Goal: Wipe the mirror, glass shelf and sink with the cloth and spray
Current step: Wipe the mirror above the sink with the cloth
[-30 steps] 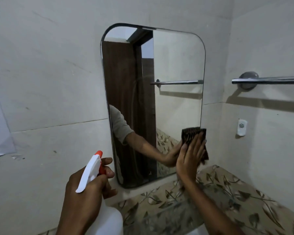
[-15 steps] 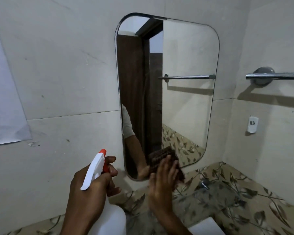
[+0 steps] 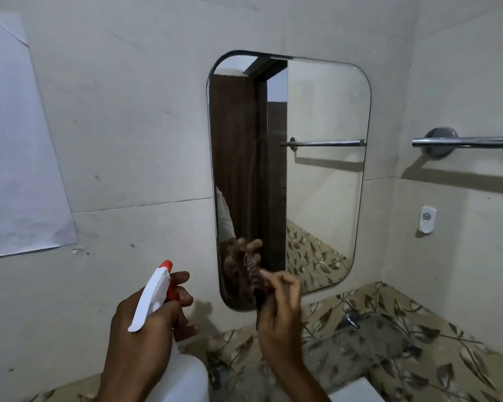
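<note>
A tall mirror (image 3: 317, 117) with rounded corners hangs on the pale tiled wall. My right hand (image 3: 279, 311) presses a dark brown cloth (image 3: 254, 278) against the mirror's lower left corner; hand and cloth are reflected in the glass. My left hand (image 3: 146, 323) grips a white spray bottle (image 3: 153, 297) with a red nozzle, held low and left of the mirror, nozzle toward the wall. A white corner of the sink (image 3: 357, 391) shows at the bottom edge. No glass shelf is in view.
A chrome towel bar (image 3: 465, 141) is fixed to the right wall, a small white holder (image 3: 426, 219) below it. A sheet of paper (image 3: 15, 146) is stuck on the wall at far left. Leaf-patterned tiles (image 3: 404, 329) run below the mirror, with a chrome tap (image 3: 351, 319).
My right hand has swept the cloth from the mirror's lower right edge across to its lower left corner. The view has shifted so the mirror sits further right. The bottle hand stays put.
</note>
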A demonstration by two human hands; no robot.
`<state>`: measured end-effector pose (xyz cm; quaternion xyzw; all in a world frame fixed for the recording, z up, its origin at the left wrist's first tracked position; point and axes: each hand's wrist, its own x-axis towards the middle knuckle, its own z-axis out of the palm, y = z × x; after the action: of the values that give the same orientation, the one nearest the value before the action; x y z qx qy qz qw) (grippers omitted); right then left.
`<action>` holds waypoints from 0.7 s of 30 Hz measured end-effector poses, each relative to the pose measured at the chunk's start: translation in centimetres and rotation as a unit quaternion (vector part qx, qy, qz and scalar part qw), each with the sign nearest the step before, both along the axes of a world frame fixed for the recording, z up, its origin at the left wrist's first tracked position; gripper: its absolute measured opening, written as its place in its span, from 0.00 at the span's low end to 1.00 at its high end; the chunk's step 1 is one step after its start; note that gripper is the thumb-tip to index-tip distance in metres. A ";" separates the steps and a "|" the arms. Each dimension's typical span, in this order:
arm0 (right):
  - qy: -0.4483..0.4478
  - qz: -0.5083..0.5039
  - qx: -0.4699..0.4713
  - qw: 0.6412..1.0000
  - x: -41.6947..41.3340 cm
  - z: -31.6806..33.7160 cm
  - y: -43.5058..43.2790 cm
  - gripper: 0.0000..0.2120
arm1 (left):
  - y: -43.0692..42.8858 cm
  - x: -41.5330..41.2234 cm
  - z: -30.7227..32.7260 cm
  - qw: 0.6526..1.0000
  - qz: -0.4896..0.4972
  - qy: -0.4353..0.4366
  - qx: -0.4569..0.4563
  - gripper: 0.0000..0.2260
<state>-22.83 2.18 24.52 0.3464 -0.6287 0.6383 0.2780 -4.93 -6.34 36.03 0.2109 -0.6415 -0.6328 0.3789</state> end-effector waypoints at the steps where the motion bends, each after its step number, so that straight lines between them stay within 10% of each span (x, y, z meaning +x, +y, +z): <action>1: -0.012 0.011 -0.026 1.000 -0.2 1.6 0.4 0.23 | 0.1 0.0 -0.1 1.000 -0.005 0.000 0.001 0.38; 6: -0.088 0.058 -0.120 0.987 -3.5 8.9 0.2 0.17 | 0.7 -0.1 -0.4 0.999 -0.025 0.006 0.021 0.37; 13: -0.009 -0.190 -0.138 0.972 -6.7 9.4 -2.3 0.09 | 0.9 0.0 -0.7 1.000 0.003 0.001 0.029 0.26; 21: -0.028 -0.174 0.017 0.984 -4.3 6.3 -2.3 0.29 | 0.5 -0.5 -1.1 0.999 0.018 0.003 0.030 0.25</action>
<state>-27.11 -0.16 30.77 0.2180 -0.6974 0.5790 0.3617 -5.46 -5.85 34.93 0.2318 -0.6172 -0.6452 0.3861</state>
